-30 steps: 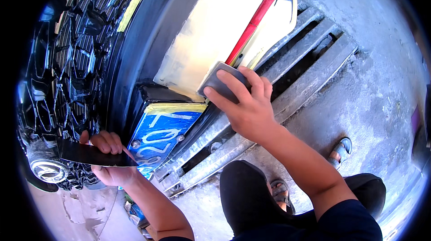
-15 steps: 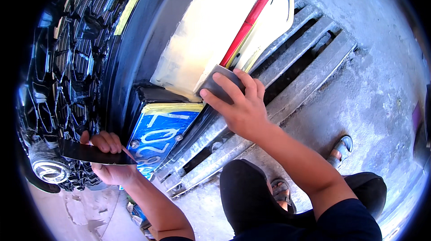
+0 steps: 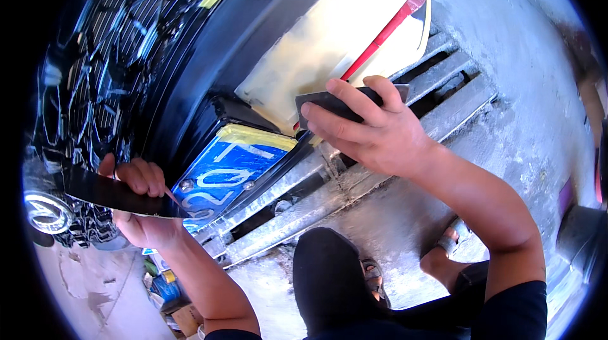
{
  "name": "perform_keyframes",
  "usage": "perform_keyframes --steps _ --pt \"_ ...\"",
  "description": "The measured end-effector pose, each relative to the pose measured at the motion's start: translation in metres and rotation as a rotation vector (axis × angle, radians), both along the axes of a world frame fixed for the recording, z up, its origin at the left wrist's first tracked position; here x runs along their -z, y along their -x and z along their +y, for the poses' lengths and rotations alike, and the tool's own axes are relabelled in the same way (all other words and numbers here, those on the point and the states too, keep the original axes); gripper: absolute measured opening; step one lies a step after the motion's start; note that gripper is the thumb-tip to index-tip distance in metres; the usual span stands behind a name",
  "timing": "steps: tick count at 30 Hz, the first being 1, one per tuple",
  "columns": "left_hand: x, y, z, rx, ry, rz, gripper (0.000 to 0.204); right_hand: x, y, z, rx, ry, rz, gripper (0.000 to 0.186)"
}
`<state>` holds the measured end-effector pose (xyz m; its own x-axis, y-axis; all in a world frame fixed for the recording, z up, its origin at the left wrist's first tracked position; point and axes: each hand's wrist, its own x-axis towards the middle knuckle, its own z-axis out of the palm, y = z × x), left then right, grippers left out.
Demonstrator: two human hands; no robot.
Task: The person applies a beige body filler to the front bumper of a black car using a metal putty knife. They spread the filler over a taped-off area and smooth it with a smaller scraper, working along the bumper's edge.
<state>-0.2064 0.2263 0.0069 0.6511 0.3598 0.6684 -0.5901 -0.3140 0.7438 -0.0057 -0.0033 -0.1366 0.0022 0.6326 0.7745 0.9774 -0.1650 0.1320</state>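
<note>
My right hand (image 3: pixel 386 131) grips a dark, flat filler spreader (image 3: pixel 335 109), fingers spread across its face. The spreader is by the lower corner of a cream-coloured patch (image 3: pixel 297 61) on the dark car bumper (image 3: pixel 209 42); whether its edge touches there I cannot tell. A red strip (image 3: pixel 386 31) runs along the patch's right part, down to the spreader. At lower left, my left hand (image 3: pixel 149 229) holds a dark, thin flat plate (image 3: pixel 104 189) between thumb and fingers, in front of the grille. Something thin and pinkish shows at that plate's right edge.
A blue licence plate (image 3: pixel 231 169), edged with yellow tape (image 3: pixel 256 135), sits between my hands. The black grille (image 3: pixel 126 74) and round emblem (image 3: pixel 47 212) fill the left side. A slotted metal floor grate (image 3: pixel 443 109) lies under the bumper. Assorted items (image 3: pixel 168 288) lie at lower left.
My right hand and the spreader have moved right, and the spreader has turned more level. The view has shifted, so the grille and bumper sit differently. My left hand keeps hold of the plate.
</note>
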Motion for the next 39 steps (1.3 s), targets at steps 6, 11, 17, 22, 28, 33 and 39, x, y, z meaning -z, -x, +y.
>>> perform_keyframes --steps 6,11,17,22,28,33,39 --pt "-0.001 0.004 0.004 0.017 -0.028 0.021 0.045 -0.019 -0.005 0.006 -0.079 0.061 -0.106 0.016" --pt "0.000 0.004 0.003 0.018 0.006 0.005 0.046 -0.028 -0.004 0.010 -0.098 0.112 -0.197 0.018" --pt "0.003 0.005 0.005 0.009 0.033 0.004 0.048 -0.035 -0.005 0.011 -0.128 0.188 -0.229 0.020" --pt "0.002 0.005 0.005 -0.012 0.018 0.016 0.048 -0.033 -0.005 0.009 -0.083 0.183 -0.212 0.021" --pt "0.002 0.003 0.004 -0.038 -0.005 0.015 0.048 -0.024 0.005 0.005 -0.051 0.144 -0.210 0.029" --pt "0.001 0.004 0.004 -0.053 -0.012 0.020 0.047 -0.027 0.004 0.010 -0.055 0.217 -0.203 0.025" --pt "0.001 0.002 0.002 -0.031 -0.008 0.008 0.047 -0.027 0.003 -0.002 0.024 0.212 -0.101 0.032"
